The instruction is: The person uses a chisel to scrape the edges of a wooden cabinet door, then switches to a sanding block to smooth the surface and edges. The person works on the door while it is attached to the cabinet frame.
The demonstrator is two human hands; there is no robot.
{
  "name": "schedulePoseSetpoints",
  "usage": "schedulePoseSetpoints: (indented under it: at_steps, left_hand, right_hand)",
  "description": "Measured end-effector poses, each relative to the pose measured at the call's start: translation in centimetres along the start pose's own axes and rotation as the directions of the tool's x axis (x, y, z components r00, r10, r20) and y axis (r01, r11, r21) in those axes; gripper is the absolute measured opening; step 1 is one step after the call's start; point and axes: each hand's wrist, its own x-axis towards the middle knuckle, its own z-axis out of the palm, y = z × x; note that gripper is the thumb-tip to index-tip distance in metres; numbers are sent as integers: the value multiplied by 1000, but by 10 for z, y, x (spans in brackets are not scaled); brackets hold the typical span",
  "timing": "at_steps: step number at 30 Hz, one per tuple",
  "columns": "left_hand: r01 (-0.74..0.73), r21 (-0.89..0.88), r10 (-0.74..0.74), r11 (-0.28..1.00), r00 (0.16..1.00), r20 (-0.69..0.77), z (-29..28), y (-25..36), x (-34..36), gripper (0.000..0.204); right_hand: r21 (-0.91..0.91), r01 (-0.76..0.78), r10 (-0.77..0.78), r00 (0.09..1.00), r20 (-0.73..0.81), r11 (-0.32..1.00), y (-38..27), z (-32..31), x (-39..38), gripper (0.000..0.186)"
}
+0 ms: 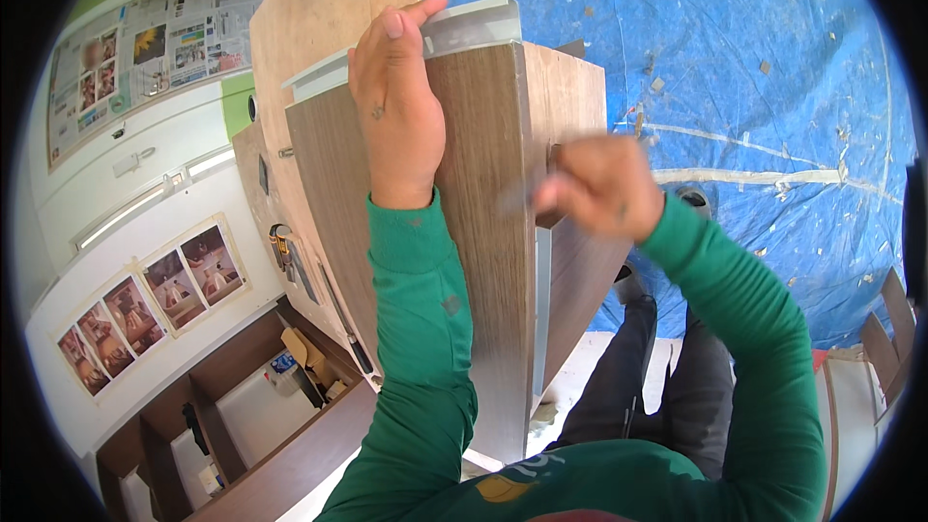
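Note:
My left hand [401, 106] lies flat on a brown wood-grain panel [483, 155], its fingers stretched over the far edge. A pale channel-shaped strip [474, 27] runs along that edge beneath the fingertips. To the right, my right hand [607, 188] is closed and smeared by motion beside the panel's right edge. A faint greyish blur reaches left from its thumb over the panel; what it holds cannot be made out. Below this hand, a light grey strip [542, 309] runs down the panel's side.
A plywood board [333, 0] carries the panel, with a tape measure [281, 249] on its left part. Brown open compartments [266, 425] stand at lower left. Blue sheeting [735, 58] covers the floor at right; brown boards [894, 319] lean at far right.

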Motion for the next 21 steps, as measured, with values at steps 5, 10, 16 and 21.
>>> schedulePoseSetpoints:
  at_steps: [5,10,16,21]
  left_hand:
    - [-8,-28,7,1000,1000,-12,3,-7,8,62]
    - [-30,-6,30,1000,999,-23,2,-8,6,63]
    - [3,-15,-3,1000,1000,-24,5,-4,6,63]
    - [14,-50,-16,999,999,-32,8,-6,8,63]
  right_hand:
    - [61,-199,208,931,-299,978,27,-17,74,55]
    - [120,-89,103,988,-113,989,5,1,14,54]
    - [85,40,-40,999,4,996,0,15,-24,50]
    - [171,-123,174,929,-326,978,38,-5,71,53]
